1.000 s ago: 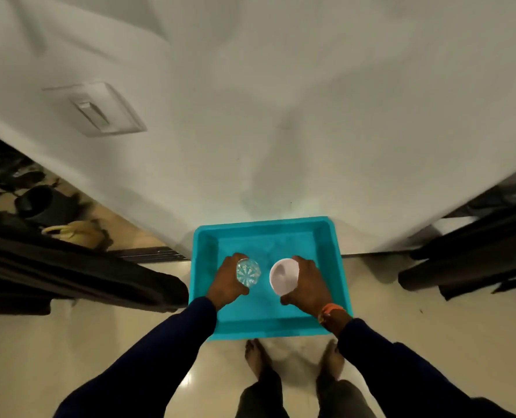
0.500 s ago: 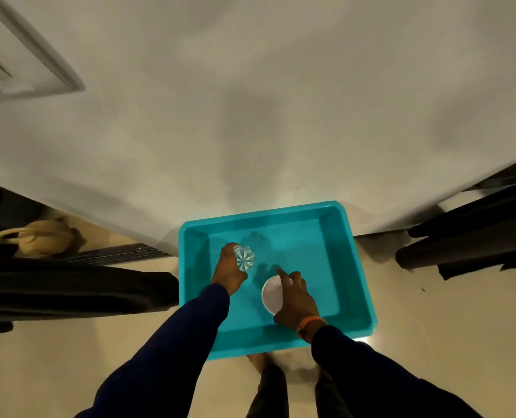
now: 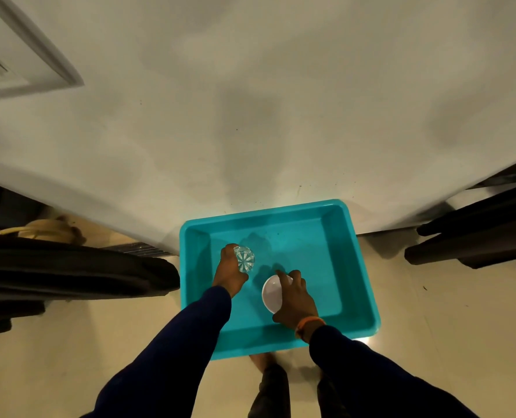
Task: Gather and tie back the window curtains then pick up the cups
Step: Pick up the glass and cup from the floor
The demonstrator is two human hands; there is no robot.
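A turquoise plastic tray [image 3: 350, 285] lies on the floor against a white wall. My left hand [image 3: 228, 274] is closed around a clear cut-glass cup [image 3: 244, 258] over the tray's left half. My right hand [image 3: 294, 300] grips a white cup [image 3: 271, 292] from its right side, low in the tray's middle, with the index finger stretched over the rim. Both cups are seen from above, their mouths towards me. An orange band sits on my right wrist. I cannot tell whether the cups rest on the tray floor.
Dark curtain fabric [image 3: 69, 270] bunches on the floor at the left and more dark curtain [image 3: 477, 236] hangs at the right. A tan bag [image 3: 42, 230] lies behind the left curtain. A white switch plate [image 3: 15, 58] is on the wall. My feet stand just below the tray.
Both hands have gone lower into the tray with the cups. The right hand has shifted from beside the white cup to over its rim, and the view has moved nearer the tray.
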